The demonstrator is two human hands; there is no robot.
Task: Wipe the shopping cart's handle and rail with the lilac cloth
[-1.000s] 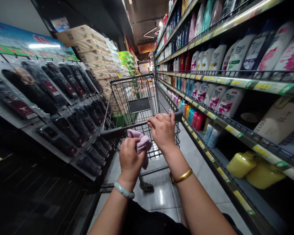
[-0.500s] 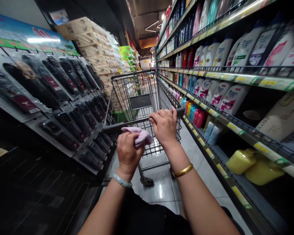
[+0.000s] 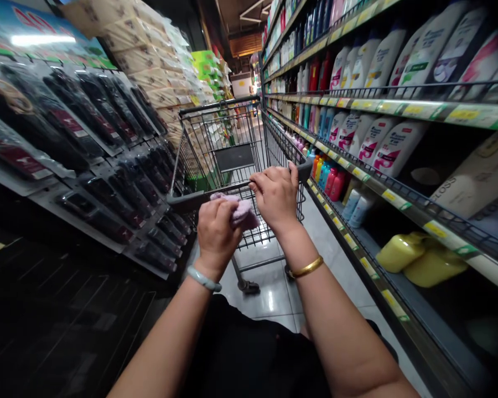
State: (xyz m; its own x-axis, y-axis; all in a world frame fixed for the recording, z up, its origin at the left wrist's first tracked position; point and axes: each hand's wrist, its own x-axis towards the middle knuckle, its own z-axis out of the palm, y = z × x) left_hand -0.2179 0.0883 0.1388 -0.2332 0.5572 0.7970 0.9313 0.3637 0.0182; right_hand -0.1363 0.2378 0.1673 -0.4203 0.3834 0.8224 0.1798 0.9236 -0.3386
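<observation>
A wire shopping cart (image 3: 232,158) stands right in front of me, with a dark handlebar (image 3: 186,203) across its near side. My right hand (image 3: 276,193) is wrapped over the right part of that handlebar, fingers curled around it. In my left hand (image 3: 219,229) a crumpled pale purple cloth (image 3: 244,214) is pinched, close to the handlebar's left part. Whether the cloth touches the bar I cannot tell. A pale bangle sits on my left wrist, a gold one on my right.
Shelves of shampoo bottles (image 3: 398,149) line the right side, with yellow containers (image 3: 423,260) low down. A rack of packaged dark items (image 3: 99,110) stands at left, and stacked packs (image 3: 136,50) rise behind it. Grey floor tiles (image 3: 269,301) run beneath the cart.
The cart and both hands sit slightly higher in view, and the shelves have shifted a little. The cloth is bunched differently in my left hand. My right hand keeps its grip on the handlebar.
</observation>
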